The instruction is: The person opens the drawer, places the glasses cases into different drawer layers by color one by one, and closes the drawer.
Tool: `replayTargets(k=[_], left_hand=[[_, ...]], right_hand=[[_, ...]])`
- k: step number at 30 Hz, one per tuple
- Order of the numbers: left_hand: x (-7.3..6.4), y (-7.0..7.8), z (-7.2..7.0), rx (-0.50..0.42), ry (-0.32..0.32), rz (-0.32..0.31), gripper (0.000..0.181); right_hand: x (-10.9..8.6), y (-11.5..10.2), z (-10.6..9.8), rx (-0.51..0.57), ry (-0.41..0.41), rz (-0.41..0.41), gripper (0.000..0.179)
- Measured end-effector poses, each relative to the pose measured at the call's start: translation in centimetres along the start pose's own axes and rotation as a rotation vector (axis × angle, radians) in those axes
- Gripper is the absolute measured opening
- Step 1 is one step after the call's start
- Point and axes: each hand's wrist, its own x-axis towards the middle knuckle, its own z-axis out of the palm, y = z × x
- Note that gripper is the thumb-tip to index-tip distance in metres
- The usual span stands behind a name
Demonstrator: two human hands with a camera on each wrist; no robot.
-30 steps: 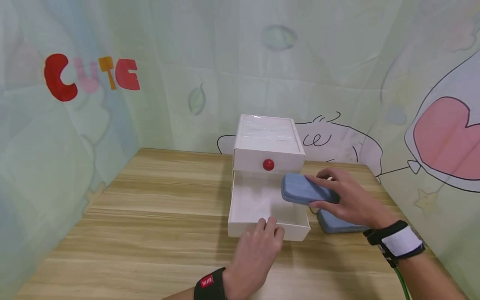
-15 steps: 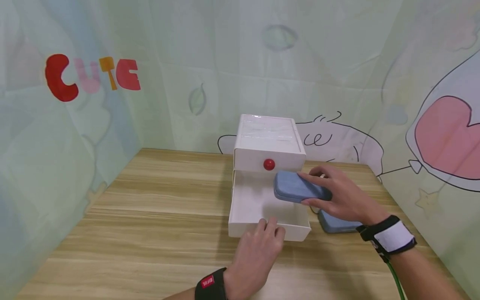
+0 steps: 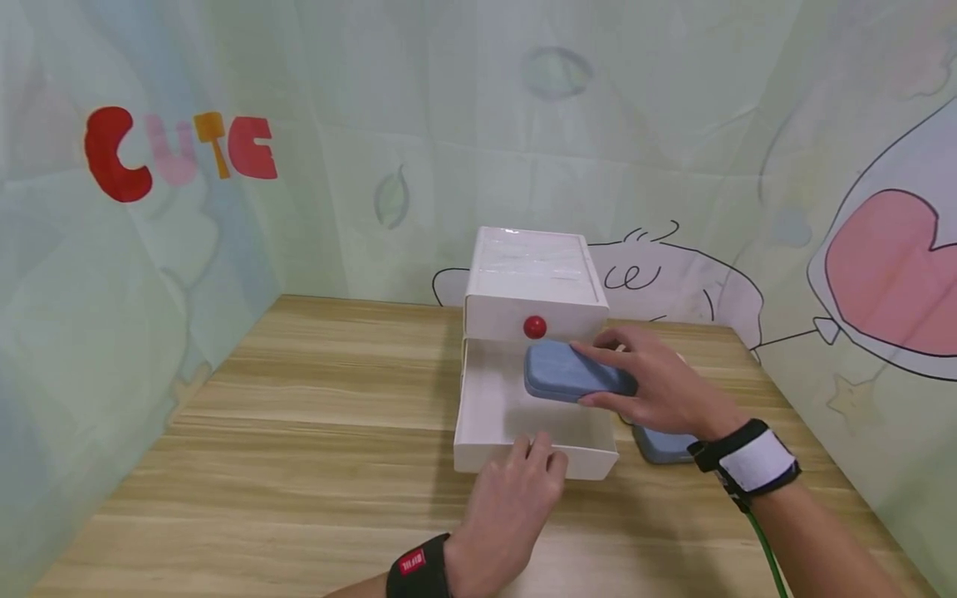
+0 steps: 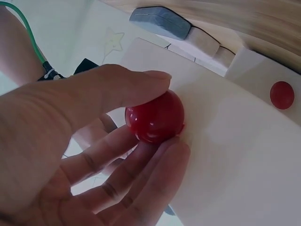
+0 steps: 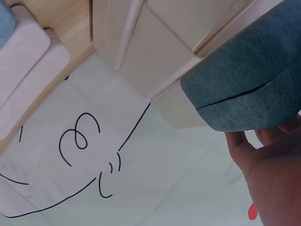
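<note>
the largest thing is the pale printed cloth (image 3: 336, 91), which stands behind and at both sides of the wooden table (image 3: 336, 399). on the table, near its back edge, there is a white drawer box (image 3: 537, 266). its lower drawer (image 3: 482, 415) is pulled out toward the person, while the upper one is in. the right hand (image 3: 654, 386) is at the right side of this drawer, and the left hand (image 3: 508, 515) is at its front, with curled fingers. the blue case (image 3: 571, 372) is in the air above the lower drawer, pinched at its right end between thumb and fingers of the right hand. a second blue case (image 3: 665, 446) lies on the table, right of the drawer, partly under the right forearm. beside it, the right wrist view shows pale flat things (image 5: 23, 52); they are perhaps cases too, but they are cut by the edge. each wrist wears a dark band (image 3: 419, 565), and a green cable (image 3: 766, 548) runs from the right one. smallest are two round knobs: the upper red knob (image 3: 534, 327) is free, and the lower red knob (image 4: 157, 117) is gripped by thumb and fingers of the left hand.
</note>
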Motion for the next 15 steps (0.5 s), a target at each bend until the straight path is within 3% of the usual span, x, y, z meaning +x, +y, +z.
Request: replayTargets(k=[15], left_hand=[[0.0, 0.0, 0.0, -0.003, 0.02, -0.003, 0.024]], right_hand=[[1.7, -1.1, 0.3, 0.0, 0.013, -0.051, 0.07]])
